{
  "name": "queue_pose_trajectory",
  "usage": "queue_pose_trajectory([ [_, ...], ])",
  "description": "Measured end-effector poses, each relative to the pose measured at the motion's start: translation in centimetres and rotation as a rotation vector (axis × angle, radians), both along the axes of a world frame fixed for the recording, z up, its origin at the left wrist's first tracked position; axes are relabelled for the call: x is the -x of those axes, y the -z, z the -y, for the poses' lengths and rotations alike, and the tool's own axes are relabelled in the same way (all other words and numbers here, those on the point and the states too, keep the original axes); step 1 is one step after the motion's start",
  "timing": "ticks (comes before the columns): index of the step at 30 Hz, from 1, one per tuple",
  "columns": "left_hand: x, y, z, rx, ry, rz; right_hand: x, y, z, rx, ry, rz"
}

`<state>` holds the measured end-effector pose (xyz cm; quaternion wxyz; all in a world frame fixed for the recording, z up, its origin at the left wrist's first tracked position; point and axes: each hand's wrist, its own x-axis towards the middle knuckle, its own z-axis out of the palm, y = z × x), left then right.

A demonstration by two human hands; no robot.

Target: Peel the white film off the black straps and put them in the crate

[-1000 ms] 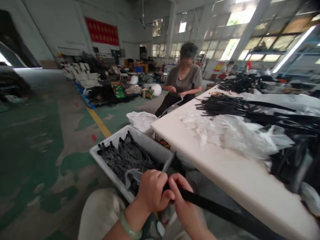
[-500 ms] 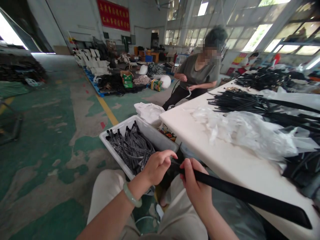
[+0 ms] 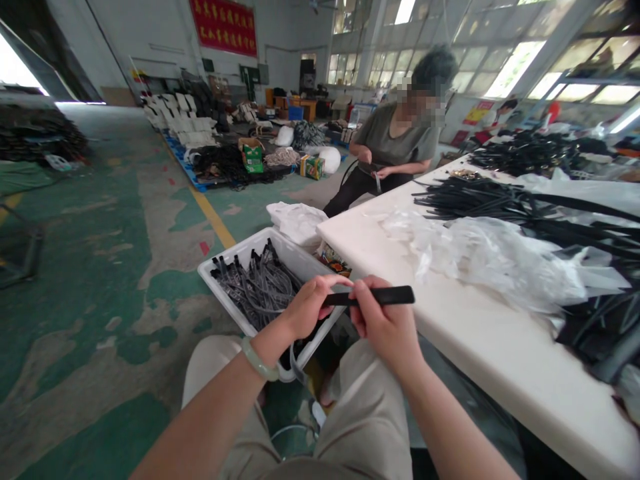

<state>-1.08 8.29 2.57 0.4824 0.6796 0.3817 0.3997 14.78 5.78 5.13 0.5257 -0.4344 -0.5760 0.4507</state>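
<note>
My left hand [image 3: 307, 308] and my right hand [image 3: 384, 323] both pinch a short black strap [image 3: 373, 297] held level above my lap, beside the table edge. The strap's free end sticks out to the right of my right hand. A thin clear plastic strip [image 3: 313, 345] hangs down below my left hand. A pale green bangle [image 3: 259, 360] sits on my left wrist. Just beyond my hands stands a white plastic bin [image 3: 227, 261] filled with several dark straps [image 3: 257, 283].
A white table [image 3: 450, 333] runs along the right, carrying clear plastic bags [image 3: 490, 257] and piles of black straps [image 3: 505, 203]. A seated person [image 3: 395, 147] works at its far end. White bagged material [image 3: 297, 223] lies behind the bin. Pallets and goods [image 3: 225, 157] crowd the green floor beyond.
The long black strap that reached down to the right is gone from my hands; only a short end now shows. My hands rose slightly and a clear strip hangs below the left hand.
</note>
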Motion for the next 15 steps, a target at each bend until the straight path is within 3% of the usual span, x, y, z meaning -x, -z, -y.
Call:
queue_pose_trajectory([
  [5,-1.7,-2.2,-1.3,0.121,-0.024,0.140,2.2,-0.7,-2.2,-0.117,-0.088,0.188],
  [9,-1.0,-5.1,-3.7,0.024,0.014,0.053,2.6,-2.9,-4.3,-0.074,-0.158,0.039],
  [12,0.7,-8.8,-6.4,-0.361,-0.073,-0.263,3.6,-4.5,-6.2,-0.051,-0.193,-0.197],
  [15,2.5,-13.3,-9.0,-0.795,-0.076,-0.765,5.2,-5.4,-7.7,-0.126,-0.192,-0.331],
])
